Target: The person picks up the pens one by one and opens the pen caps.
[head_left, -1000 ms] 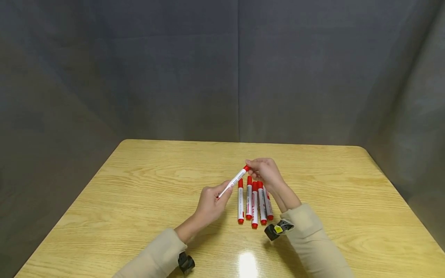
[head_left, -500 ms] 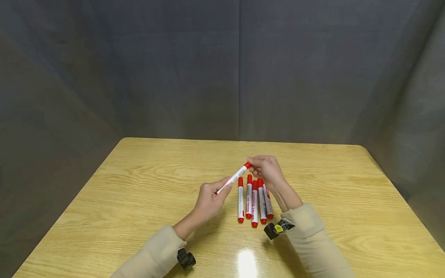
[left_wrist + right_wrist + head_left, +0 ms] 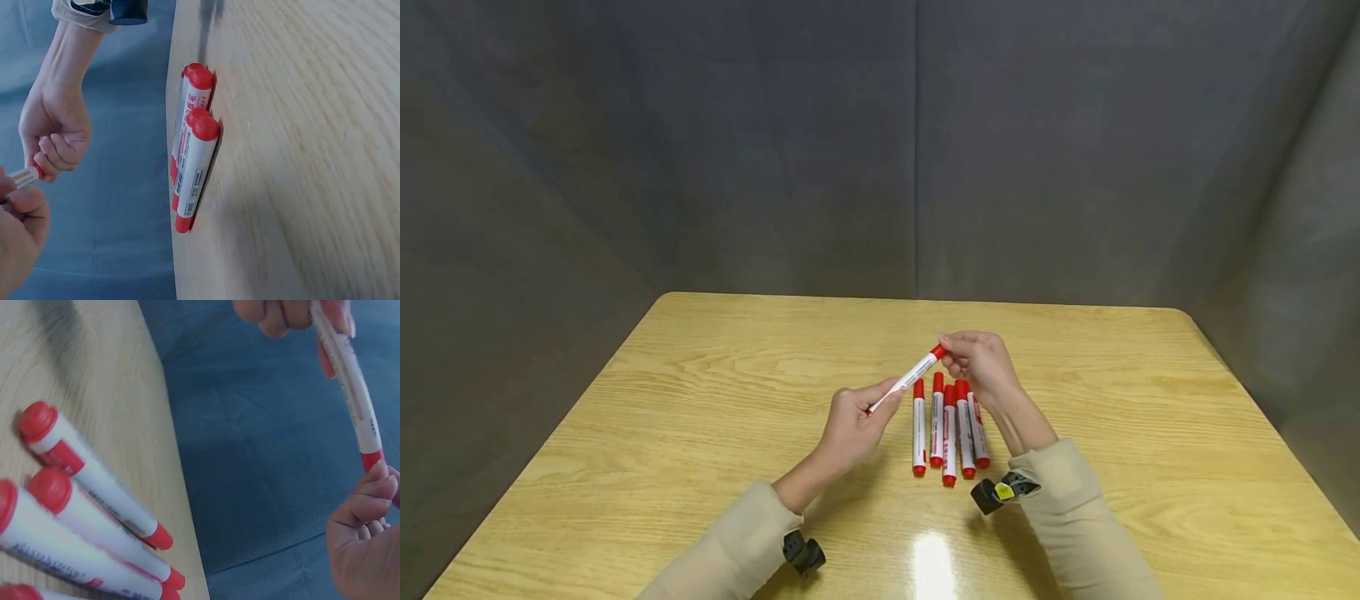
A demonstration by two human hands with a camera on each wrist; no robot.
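A white marker (image 3: 913, 376) with a red cap is held slantwise above the table between both hands. My left hand (image 3: 853, 422) grips the lower part of its barrel, thumb on top. My right hand (image 3: 981, 364) pinches the red cap at the upper right end. In the right wrist view the cap still sits against the white barrel of the marker (image 3: 353, 387), with the fingertips of the right hand (image 3: 369, 531) on it. Several similar red-capped markers (image 3: 950, 437) lie side by side on the table just below the hands, caps pointing away from me.
The wooden table (image 3: 737, 358) has rounded far corners. A dark grey curtain (image 3: 775, 167) hangs behind it and at both sides. Beige sleeves (image 3: 737, 533) and black wrist cameras (image 3: 803, 554) are low over the table near the front.
Both hands and the held marker have shifted slightly up and to the right in the head view, whose framing also moved a little. The grips look the same.
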